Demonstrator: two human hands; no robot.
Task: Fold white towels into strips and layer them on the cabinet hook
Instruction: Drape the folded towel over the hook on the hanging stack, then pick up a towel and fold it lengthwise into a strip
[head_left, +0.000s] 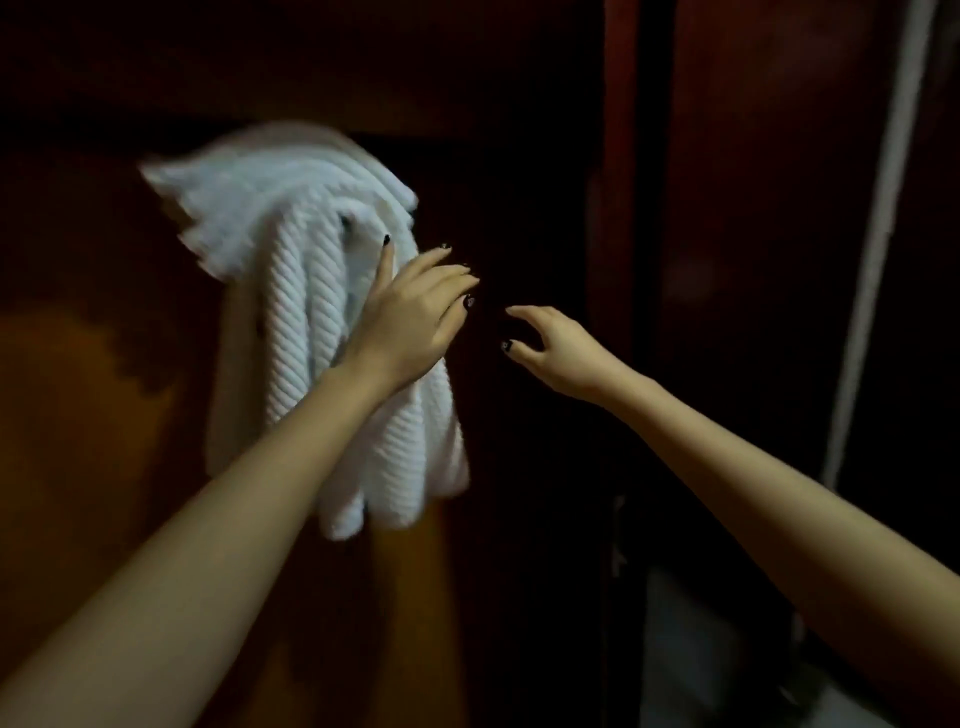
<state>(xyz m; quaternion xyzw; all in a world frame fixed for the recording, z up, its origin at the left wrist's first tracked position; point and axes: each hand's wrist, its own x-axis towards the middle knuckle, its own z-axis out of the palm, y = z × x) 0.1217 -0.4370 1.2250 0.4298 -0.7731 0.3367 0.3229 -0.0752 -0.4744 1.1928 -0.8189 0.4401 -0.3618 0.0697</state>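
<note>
A: What hangs there, and what is it made of?

B: A bundle of white ribbed towels (311, 322), thick cloth with slanting, rope-like ridges. They are draped in several long, narrow layers from one high spot on the dark reddish-brown wooden cabinet front (83, 415). The hook is hidden under the cloth. The top layers fan out to the left (blurred there), and the lower ends hang in soft, rounded lobes.

A: And the hands?

B: The left hand (410, 312) lies against the right edge of the bundle. Its fingers are straight and slightly spread, with the forefinger pointing up and touching the cloth; it pinches nothing. The right hand (553, 353) is in the air just to the right, apart from the towels. Its fingers are loosely curved, thumb and forefinger parted, and it holds nothing (the nails on both hands are dark).

A: Anything else?

B: A pale vertical strip (878, 260), smooth and narrow, runs down the far right against darker panelling; I cannot tell its material.
</note>
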